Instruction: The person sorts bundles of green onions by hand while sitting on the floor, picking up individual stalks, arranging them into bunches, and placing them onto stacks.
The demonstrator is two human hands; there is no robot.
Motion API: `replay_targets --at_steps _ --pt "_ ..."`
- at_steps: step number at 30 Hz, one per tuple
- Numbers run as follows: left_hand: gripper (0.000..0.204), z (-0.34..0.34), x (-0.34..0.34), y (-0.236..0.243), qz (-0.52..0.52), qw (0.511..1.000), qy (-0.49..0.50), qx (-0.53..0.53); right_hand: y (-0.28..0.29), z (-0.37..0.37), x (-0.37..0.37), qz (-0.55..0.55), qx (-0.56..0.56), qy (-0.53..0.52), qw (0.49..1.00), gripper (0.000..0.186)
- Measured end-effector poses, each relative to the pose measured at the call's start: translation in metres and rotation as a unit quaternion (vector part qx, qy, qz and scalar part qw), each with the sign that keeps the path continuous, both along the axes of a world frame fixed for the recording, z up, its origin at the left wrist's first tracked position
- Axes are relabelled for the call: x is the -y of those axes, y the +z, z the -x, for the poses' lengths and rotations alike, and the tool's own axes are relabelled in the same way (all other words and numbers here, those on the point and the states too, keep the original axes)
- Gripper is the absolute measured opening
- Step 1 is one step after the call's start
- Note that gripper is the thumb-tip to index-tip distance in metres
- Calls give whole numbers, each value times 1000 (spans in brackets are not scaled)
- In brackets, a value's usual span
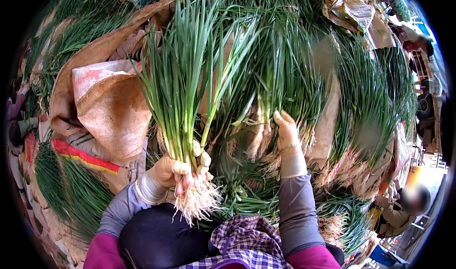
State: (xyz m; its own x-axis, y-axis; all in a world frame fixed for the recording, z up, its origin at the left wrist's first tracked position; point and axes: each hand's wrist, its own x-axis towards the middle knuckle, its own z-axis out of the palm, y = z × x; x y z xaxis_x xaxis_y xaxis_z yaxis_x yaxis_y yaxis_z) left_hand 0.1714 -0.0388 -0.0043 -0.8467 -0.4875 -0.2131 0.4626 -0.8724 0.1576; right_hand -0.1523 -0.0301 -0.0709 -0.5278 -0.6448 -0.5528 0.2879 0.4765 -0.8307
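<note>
My left hand (178, 167), in a pale glove, is closed round the lower stems of a thick bunch of green onions (183, 112). Its long leaves point up and away from me, and the bushy pale roots hang below my fingers. My right hand (287, 133), gloved as well, reaches into the pile ahead. Thumb and fingertips close on stems of other green onions (270, 91), whose reddish-white bulbs and roots hang just left of the hand. Part of that grip is hidden behind the hand.
More green onions (365, 93) lie in rows ahead and to the right, with another heap (71, 188) at left. A brown woven sack (114, 112) lies crumpled at left, near a red-and-yellow striped sack edge (88, 156). A co-worker (396, 217) crouches at lower right.
</note>
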Motion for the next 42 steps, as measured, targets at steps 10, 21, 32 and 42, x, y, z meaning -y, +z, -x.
replay_targets --at_steps 10,21,32,42 --pt "46 -1 -12 -23 -102 992 -30 73 35 -31 -47 74 -465 121 874 23" --pt "47 -4 -8 -8 -39 998 -18 38 -35 -60 22 -311 -553 283 719 22" --pt "66 0 -1 8 62 985 -43 152 63 12 21 -147 -276 236 920 32" --pt "44 -2 -9 -6 -32 974 -142 172 70 -75 -48 -44 63 250 965 16"
